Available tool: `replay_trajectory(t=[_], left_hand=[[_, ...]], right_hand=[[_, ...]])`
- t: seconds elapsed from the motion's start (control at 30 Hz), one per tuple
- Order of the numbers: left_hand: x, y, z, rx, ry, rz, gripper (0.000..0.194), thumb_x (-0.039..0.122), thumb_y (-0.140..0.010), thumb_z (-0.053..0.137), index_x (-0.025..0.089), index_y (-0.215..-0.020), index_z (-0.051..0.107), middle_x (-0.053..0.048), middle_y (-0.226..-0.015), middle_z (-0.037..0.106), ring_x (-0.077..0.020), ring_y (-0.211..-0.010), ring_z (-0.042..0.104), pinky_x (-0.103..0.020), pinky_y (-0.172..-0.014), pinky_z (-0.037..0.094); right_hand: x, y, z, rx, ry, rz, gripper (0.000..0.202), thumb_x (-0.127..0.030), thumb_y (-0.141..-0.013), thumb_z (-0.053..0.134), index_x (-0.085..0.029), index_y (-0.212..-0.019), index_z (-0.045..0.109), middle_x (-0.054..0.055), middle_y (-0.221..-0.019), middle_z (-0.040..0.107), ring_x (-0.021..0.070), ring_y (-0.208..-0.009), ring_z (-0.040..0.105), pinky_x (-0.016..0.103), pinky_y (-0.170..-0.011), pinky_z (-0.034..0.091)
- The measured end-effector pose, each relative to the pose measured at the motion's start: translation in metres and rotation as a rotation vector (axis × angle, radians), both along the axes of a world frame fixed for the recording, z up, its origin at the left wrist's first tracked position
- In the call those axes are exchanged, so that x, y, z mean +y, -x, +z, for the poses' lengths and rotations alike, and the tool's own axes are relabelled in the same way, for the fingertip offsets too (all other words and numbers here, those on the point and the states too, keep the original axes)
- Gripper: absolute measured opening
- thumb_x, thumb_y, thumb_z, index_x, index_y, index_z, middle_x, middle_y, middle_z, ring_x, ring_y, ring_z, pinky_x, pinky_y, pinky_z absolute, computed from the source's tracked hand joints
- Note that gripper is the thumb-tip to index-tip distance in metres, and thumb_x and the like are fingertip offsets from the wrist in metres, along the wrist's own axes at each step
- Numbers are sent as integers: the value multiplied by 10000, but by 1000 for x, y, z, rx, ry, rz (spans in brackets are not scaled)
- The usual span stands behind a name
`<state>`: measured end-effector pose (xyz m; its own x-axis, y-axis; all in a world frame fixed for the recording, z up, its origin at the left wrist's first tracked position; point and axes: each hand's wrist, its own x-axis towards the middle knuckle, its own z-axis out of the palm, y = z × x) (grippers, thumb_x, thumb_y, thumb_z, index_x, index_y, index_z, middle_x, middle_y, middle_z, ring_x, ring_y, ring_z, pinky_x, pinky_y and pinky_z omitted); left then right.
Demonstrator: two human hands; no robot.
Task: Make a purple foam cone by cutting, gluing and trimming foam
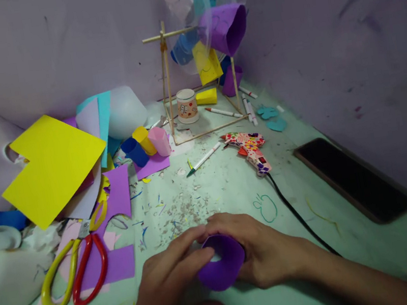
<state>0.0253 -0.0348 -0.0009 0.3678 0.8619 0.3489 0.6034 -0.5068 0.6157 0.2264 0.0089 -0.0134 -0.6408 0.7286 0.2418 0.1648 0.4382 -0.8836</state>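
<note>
Mostly, I saw lilac walls (54, 42), marked with dark scuffs, meeting in a corner behind a pale green tabletop (233, 194). Near that corner I made out a stick frame (169, 80) with a purple paper cone (226, 27) near its top. On the left, a notched yellow sheet (51, 166) lay over other coloured papers, and on the right a dark phone (354, 177) lay flat beside the wall.

At the near edge, I had my right hand (258, 252) curled round a purple paper tube (224, 268), gripping it from the side. My left hand (170, 281) had its fingers loosely spread, fingertips at the tube's rim and thumb apart.

Scissors (75, 270) with yellow and red handles lay left of the hands. Beyond the tube was a floral glue gun (251, 150), its black cord trailing nearer. I spotted a printed cup (187, 106) inside the frame, a green-tipped marker (204, 159), a small green drawing (266, 208) on the surface, and gritty scraps (181, 210) scattered mid-table.
</note>
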Motion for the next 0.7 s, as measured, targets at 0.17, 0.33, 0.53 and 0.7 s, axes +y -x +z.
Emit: replay_trajectory(t=[0.17, 0.33, 0.53, 0.7], left_hand=[[1, 2, 10, -303, 65, 297, 181, 331, -877, 500, 306, -948, 664, -15, -915, 699, -209, -942, 636, -322, -738, 554], [9, -1, 13, -519, 202, 457, 106, 265, -811, 593, 276, -806, 699, 45, -721, 668, -101, -583, 576, -289, -748, 546], [8, -5, 8, -586, 303, 464, 79, 298, -787, 621, 271, -800, 694, 37, -773, 694, -67, -490, 541, -197, -509, 499], [6, -2, 4, -377, 182, 416, 120, 349, -792, 609, 283, -863, 680, 11, -839, 701, -134, -640, 623, -237, -579, 545]], right_hand=[[0, -1, -1, -11, 7, -22, 328, -165, -678, 612, -163, -1006, 594, 64, -897, 669, 175, -811, 622, 298, -753, 496], [1, -1, 0, -6, 11, -30, 294, -162, -667, 592, -179, -961, 600, 57, -881, 678, 180, -800, 627, 302, -742, 500], [0, 0, 2, -22, -6, -34, 209, -211, -684, 592, -199, -891, 615, 43, -820, 677, 194, -780, 625, 322, -726, 510], [0, 2, 3, -20, -21, -62, 199, -208, -687, 588, -221, -885, 614, 31, -834, 676, 192, -795, 623, 316, -726, 511]])
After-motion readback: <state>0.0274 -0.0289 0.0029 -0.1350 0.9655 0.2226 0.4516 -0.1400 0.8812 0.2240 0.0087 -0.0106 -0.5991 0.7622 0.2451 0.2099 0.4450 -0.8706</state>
